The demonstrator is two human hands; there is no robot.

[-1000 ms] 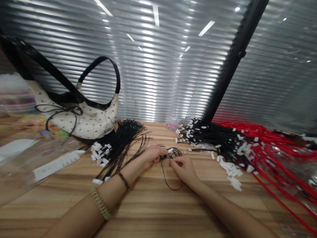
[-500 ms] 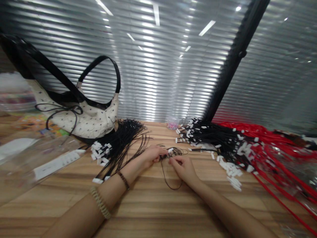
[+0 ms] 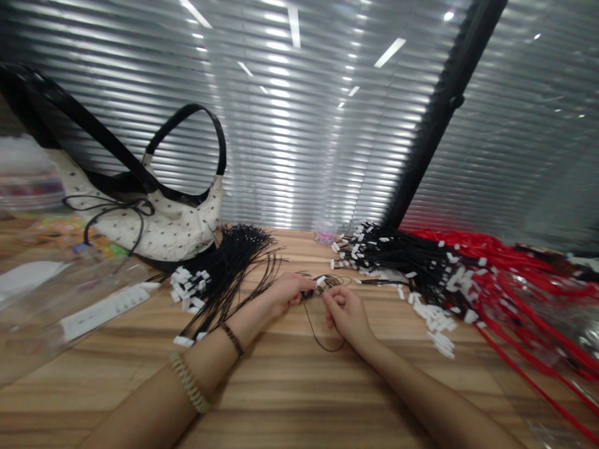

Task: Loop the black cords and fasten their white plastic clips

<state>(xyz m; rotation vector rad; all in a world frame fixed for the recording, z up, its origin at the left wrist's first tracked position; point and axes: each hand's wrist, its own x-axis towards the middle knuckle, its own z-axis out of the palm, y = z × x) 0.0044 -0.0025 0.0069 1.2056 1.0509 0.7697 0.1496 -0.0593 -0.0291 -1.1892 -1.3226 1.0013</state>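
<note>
Left hand point(image 3: 286, 293) and right hand point(image 3: 345, 313), both closed in a pinch on one thin black cord point(image 3: 320, 335) at mid-table point(image 3: 290, 386), its loop hanging toward 6 o'clock. Black cord bundle point(image 3: 224, 274) at 9 o'clock; tagged cord heap point(image 3: 412, 262) at 2 o'clock; spotted bag point(image 3: 163, 227) at 10 o'clock

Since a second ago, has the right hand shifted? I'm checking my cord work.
Yes, slightly: the right hand has edged left toward the left hand, judged against the black cord pile; both pinch the black cord.
</note>
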